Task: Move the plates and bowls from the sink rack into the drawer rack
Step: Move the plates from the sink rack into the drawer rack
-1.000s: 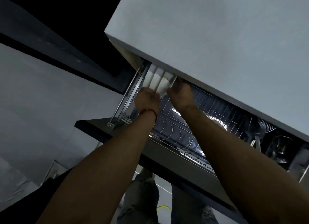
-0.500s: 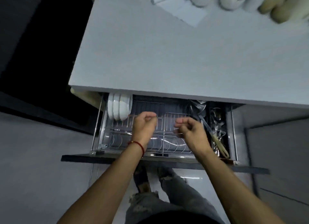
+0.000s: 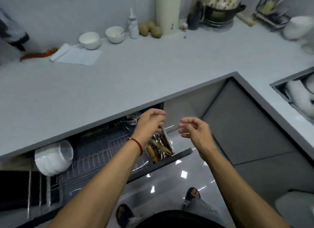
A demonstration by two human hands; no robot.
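The pulled-out drawer rack of wire tines sits under the counter edge. A stack of white bowls stands on edge at its left end. My left hand, with a red cord on the wrist, hovers above the drawer's right end, fingers loosely curled and holding nothing. My right hand hangs beside it over the floor, fingers apart and empty. At the far right edge the sink rack holds white dishes, blurred.
A cutlery compartment with utensils fills the drawer's right end. On the grey counter stand two white bowls, a folded cloth, potatoes, a tall canister and a pot. Glossy floor and my feet lie below.
My hands let go of the white bowls at the drawer's left end and moved right and up, empty. My view lifted from the drawer to the counter and sink.
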